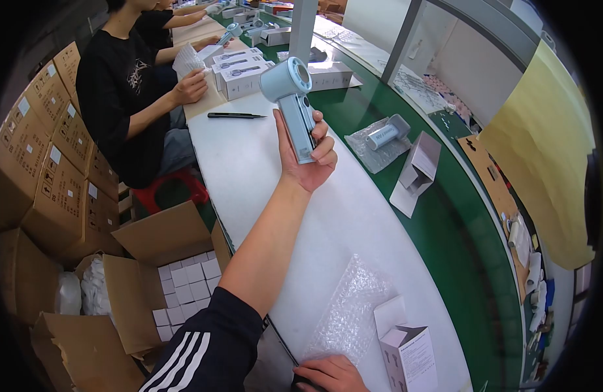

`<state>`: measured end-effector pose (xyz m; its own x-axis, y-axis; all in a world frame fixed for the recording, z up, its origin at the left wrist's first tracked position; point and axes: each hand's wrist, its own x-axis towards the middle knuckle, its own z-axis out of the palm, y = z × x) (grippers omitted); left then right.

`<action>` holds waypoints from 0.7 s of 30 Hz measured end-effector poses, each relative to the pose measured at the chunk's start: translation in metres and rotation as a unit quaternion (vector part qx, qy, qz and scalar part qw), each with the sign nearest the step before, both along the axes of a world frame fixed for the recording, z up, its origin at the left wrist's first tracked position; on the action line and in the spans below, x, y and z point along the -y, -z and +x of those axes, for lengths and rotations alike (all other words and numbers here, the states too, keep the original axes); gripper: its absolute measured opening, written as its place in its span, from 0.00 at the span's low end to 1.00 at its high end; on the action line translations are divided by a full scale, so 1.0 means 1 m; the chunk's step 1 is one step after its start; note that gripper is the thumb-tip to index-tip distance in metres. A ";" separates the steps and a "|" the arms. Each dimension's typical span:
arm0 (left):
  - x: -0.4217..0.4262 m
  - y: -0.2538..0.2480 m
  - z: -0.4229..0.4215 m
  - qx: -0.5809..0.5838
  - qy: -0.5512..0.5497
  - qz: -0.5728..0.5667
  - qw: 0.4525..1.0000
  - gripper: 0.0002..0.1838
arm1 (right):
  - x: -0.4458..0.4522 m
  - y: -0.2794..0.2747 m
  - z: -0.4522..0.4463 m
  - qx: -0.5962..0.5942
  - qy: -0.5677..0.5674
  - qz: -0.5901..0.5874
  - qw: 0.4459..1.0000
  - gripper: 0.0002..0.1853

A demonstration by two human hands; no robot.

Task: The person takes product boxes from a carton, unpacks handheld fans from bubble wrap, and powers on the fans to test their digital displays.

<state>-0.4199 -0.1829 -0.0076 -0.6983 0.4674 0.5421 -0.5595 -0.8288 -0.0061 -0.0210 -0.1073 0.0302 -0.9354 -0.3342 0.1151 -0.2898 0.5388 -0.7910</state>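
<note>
My left hand [308, 147] is raised over the white table and wrapped around the handle of a light-blue handheld fan [295, 104]. The fan stands nearly upright, its round head at the top tilted to the left. At the bottom edge of the view, my right hand [334, 374] curls over a dark object [306, 380], mostly cut off, whose kind I cannot make out. Just beyond that hand lies a clear bubble-wrap bag [353, 307]. To its right stands a white printed box [407, 359] with its flap up.
A black pen-like tool [236, 115] lies beyond the fan. On the green mat [445, 261] are a bagged blue fan [383, 136] and an opened box [417, 171]. Boxed fans [242, 78] are stacked near a seated co-worker [128, 91]. Cartons [53, 176] and a box of small white boxes [134, 297] stand left.
</note>
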 end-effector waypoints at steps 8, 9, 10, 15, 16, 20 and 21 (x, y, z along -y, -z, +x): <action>-0.001 0.003 -0.002 -0.006 0.041 0.029 0.999 0.34 | -0.001 0.001 0.001 -0.001 -0.004 0.004 1.000 0.18; -0.001 0.003 -0.002 -0.006 0.046 0.030 0.998 0.34 | -0.001 0.001 0.000 -0.001 -0.003 0.003 1.000 0.18; -0.001 0.003 0.000 0.000 0.054 0.031 0.998 0.33 | 0.002 -0.002 0.003 0.003 0.001 0.002 1.000 0.18; -0.002 0.002 0.000 0.020 0.047 -0.015 0.999 0.32 | 0.000 0.003 0.002 -0.004 -0.002 -0.001 1.000 0.18; -0.003 0.001 0.001 0.042 0.032 -0.046 0.998 0.32 | -0.001 0.003 0.001 -0.006 -0.004 -0.003 1.000 0.18; -0.013 -0.006 0.004 0.137 -0.034 -0.186 0.972 0.31 | -0.001 0.003 0.001 -0.010 -0.003 -0.004 1.000 0.18; -0.015 -0.006 0.005 0.152 -0.044 -0.229 0.960 0.31 | -0.001 0.004 0.002 -0.009 -0.004 -0.007 1.000 0.18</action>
<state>-0.4146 -0.1680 -0.0017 -0.8394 0.5405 0.0574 -0.5177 -0.8272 0.2184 -0.0193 -0.1064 0.0264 -0.9308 -0.3394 0.1360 -0.3077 0.5263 -0.7927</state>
